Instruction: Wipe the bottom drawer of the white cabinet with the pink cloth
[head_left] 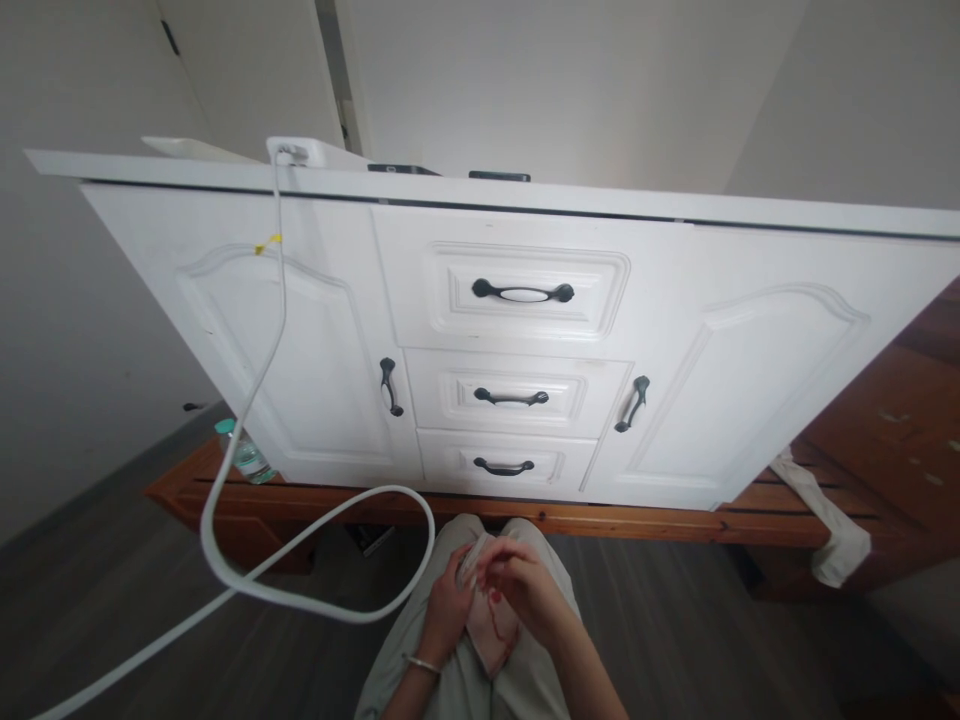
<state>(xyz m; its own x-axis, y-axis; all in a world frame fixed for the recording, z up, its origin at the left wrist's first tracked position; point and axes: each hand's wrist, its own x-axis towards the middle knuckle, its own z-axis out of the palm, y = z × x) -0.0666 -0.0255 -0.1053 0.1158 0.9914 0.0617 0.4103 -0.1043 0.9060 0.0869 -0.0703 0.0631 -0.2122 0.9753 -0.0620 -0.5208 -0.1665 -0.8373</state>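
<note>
On my lap lies a small pale pink piece with red marks or red thread on it; it looks like cloth, but its kind is unclear. My left hand grips its left edge, with the fingers closed and a bracelet at the wrist. Just above the piece, my right hand is curled, fingertips pinched together close to the left fingers. Whatever is between the right fingertips is too small to make out. Light trousers lie beneath both hands.
Ahead stands a white cabinet with dark handles, resting on a wooden bench. A white cable loops from a power strip down past my left. A water bottle and a white cloth sit on the bench.
</note>
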